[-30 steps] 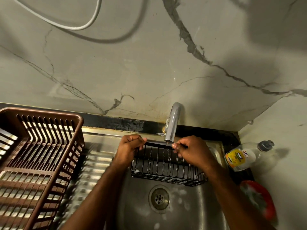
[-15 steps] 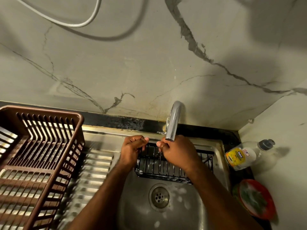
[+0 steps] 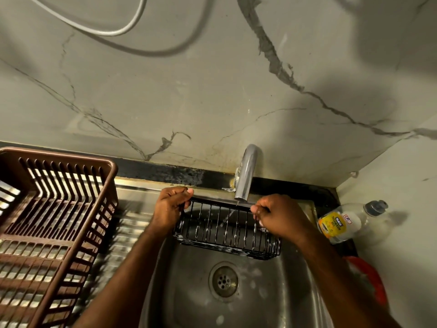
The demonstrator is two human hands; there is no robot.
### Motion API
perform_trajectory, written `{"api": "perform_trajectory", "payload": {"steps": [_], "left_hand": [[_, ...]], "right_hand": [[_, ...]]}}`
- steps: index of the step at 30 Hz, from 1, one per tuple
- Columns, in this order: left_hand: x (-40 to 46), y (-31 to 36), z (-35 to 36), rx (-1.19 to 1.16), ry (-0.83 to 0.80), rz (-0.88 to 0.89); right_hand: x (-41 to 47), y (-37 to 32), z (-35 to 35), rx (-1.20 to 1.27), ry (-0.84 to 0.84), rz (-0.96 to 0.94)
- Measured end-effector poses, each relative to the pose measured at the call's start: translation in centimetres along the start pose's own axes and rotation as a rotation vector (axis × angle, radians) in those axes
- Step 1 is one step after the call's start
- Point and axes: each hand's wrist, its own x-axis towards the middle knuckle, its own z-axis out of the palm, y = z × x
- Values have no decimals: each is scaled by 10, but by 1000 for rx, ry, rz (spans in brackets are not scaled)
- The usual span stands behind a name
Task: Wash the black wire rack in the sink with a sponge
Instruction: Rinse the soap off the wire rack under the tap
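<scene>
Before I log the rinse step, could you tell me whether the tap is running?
Running: a thin stream falls from the tap onto the soapy black wire rack.

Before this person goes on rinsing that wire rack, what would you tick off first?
1. Left hand grips the rack's top rim: ok.
2. Right hand grips the other end of the rim: ok.
3. Black wire rack held over the sink, under the tap: ok.
4. Water running onto the rack: ok, a thin stream shows.
5. Suds rinsed off the wires: not ok, white foam remains.
6. Drain unblocked: ok.
</scene>
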Motion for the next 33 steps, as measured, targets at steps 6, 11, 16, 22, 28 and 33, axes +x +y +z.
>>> {"api": "perform_trajectory", "payload": {"steps": [6, 11, 16, 22, 28, 33], "left_hand": [[-3, 0, -7, 712, -132, -7], [-18, 12, 50, 937, -259, 80], [-16, 3, 54, 719, -168, 31], [-12, -8, 37, 472, -91, -43], [-10, -17, 33, 306, -94, -54], [-14, -26, 42, 272, -69, -74]], "right_hand": [[4, -14, 4, -23, 88, 16], [7, -44, 10, -146, 44, 7], [6, -47, 9, 83, -10, 51], [3, -25, 1, 503, -31, -58], [2, -13, 2, 670, -37, -152], [6, -20, 7, 652, -21, -74]]}}
